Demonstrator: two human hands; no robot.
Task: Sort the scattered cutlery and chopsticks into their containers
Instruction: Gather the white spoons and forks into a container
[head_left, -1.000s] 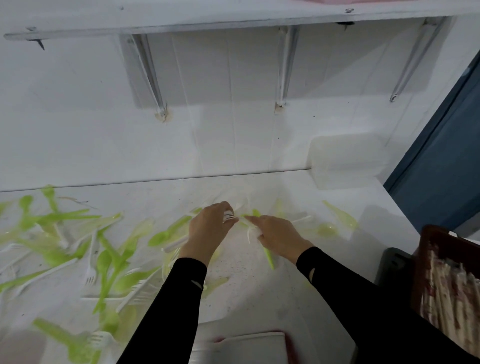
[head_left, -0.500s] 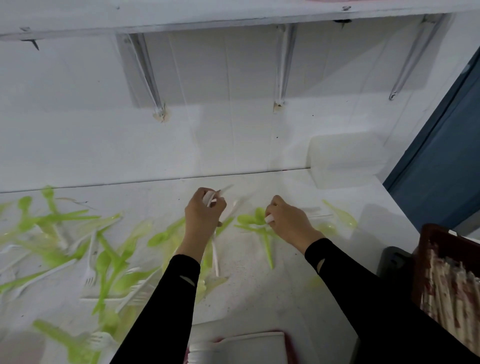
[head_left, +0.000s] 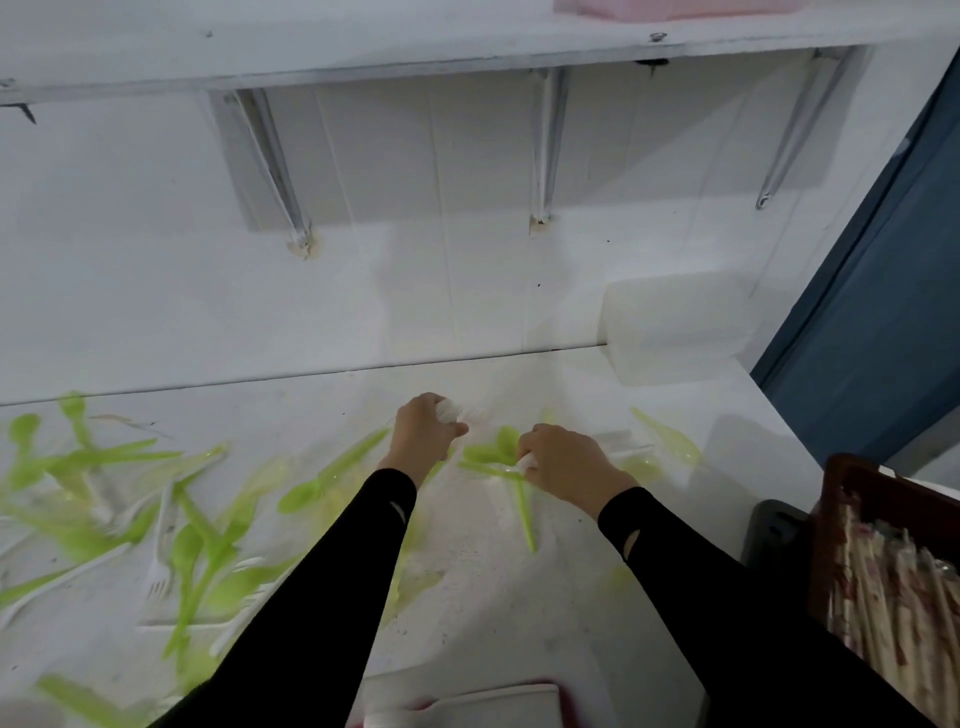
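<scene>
A second earlier the two hands had met over the middle of the counter (head_left: 467, 587), knuckles almost touching. By this moment they had drawn apart, with a small cluster of green spoons (head_left: 493, 452) lying between them. The left hand (head_left: 426, 431) had shifted a little toward the counter's back edge since half a second before. Its fingers were curled tight round a bunch of white cutlery (head_left: 451, 411), which showed only as a blurred white tuft at the top of the fist. Earlier a single white handle had stuck out from it toward the wall.

The right hand (head_left: 566, 462) had stayed in almost the same place, right of centre. Its fingers were bent down together, and the tips pinched a white utensil (head_left: 525, 462) low against the counter, at the edge of the green spoons. What kind of utensil it was could not be told.

The scattered green cutlery (head_left: 197, 545), mixed with a few white forks, still covered the left half of the counter, unchanged. The clear tub (head_left: 670, 327) sat at the back right corner as before. Off the counter's right edge the brown basket (head_left: 852, 499) held the wrapped chopsticks (head_left: 893, 587). A white container (head_left: 498, 704) showed at the near edge.
</scene>
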